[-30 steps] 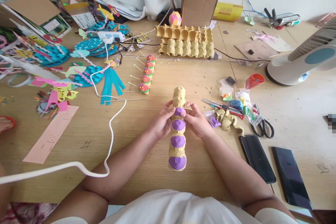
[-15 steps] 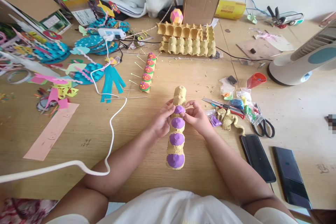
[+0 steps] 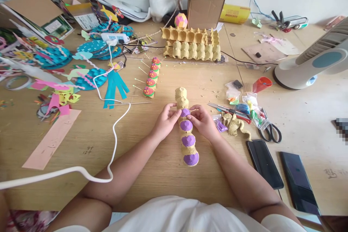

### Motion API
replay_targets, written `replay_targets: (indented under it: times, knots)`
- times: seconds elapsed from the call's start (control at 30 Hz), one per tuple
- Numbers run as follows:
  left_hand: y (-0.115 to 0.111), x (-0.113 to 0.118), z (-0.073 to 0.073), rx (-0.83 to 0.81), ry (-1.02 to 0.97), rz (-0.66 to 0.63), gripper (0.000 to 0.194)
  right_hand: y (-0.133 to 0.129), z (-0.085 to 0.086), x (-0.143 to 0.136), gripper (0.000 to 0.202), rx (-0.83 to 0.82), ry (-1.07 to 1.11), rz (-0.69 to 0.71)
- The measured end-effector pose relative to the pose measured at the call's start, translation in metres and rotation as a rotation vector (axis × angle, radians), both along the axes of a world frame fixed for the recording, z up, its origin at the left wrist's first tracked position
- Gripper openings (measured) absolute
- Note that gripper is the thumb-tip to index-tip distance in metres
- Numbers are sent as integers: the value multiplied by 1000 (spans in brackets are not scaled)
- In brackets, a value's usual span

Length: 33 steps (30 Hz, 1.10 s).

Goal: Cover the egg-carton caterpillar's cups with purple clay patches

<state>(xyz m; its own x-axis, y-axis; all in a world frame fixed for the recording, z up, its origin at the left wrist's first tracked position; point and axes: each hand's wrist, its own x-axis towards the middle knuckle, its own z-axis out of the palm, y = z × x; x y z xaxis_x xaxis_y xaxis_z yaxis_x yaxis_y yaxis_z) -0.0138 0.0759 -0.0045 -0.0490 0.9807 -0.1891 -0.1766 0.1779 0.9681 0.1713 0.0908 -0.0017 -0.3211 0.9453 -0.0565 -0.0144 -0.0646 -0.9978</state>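
Between my hands is an egg-carton strip (image 3: 187, 133) of yellowish bumps, several of them capped with purple clay. My left hand (image 3: 166, 120) grips its left edge, the thumb at the purple cap (image 3: 185, 112) nearest the far end. On the right edge, my right hand (image 3: 202, 121) has its thumb and index finger pressed around the same cap. The two bumps at the far end are bare. Beyond my hands, a finished-looking strip of red and green bumps with faces (image 3: 152, 78) lies on the table.
Right of my hands lie a cutter knife (image 3: 231, 110), clay bags (image 3: 246, 108), black scissors (image 3: 272, 133) and two phones (image 3: 264, 163). A white cable (image 3: 115, 130) runs on the left. Egg cartons (image 3: 197, 50) stand behind; a fan (image 3: 296, 67) is at right.
The strip has tilted, its near end swinging to the right and its far end to the left. Both hands keep hold of it, and the left fingers have shifted slightly. The camera view has moved a little.
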Motion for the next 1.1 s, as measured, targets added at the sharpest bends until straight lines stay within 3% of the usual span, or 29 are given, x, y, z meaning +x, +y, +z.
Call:
replay_targets:
  times: [0.17,0.3,0.53,0.7,0.83,0.97,1.1]
  knots:
    - [-1,-9,0,205,528,-20,32,0,-1,5,29,144,-368,-6]
    - [-3,-10,2,237,763,-78,30,0,0,8,27,233,-573,22]
    - [1,-12,-3,365,819,-119,35,-1,10,4,27,361,-738,-18]
    - [2,-10,-4,447,813,-102,29,-6,51,23,27,407,-1042,-117]
    - [1,-8,-5,487,837,-164,29,-11,76,49,27,216,-1414,-100]
    - [1,-8,-7,489,810,-141,29,-16,74,56,35,65,-1630,-6]
    - [0,-8,-7,498,801,-104,28,-18,61,51,32,73,-1692,15]
